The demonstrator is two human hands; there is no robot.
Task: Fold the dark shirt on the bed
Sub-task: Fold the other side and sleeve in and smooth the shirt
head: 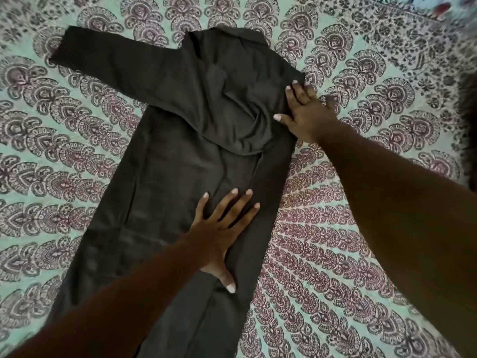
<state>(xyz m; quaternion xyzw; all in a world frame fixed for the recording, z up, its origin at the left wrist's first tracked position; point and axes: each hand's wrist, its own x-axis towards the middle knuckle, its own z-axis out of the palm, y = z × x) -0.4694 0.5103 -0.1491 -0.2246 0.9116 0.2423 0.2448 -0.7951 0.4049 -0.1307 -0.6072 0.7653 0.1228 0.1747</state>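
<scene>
Currently dark shirt (167,177) lies on bed (335,254), one sleeve (111,55) spread at left. Left hand (222,228) flat, fingers spread, presses body; right hand (304,112) flat on folded shoulder edge. Risk: lifting palms lets fold slip.

One dark shirt (165,156), one patterned bedspread (335,228), two hands, left hand (219,236), right hand (305,112)

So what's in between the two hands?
Just the shirt. Its rumpled, folded-over top part ends in the stretch between the left hand and the right hand. The head view shows nothing else there.
</scene>
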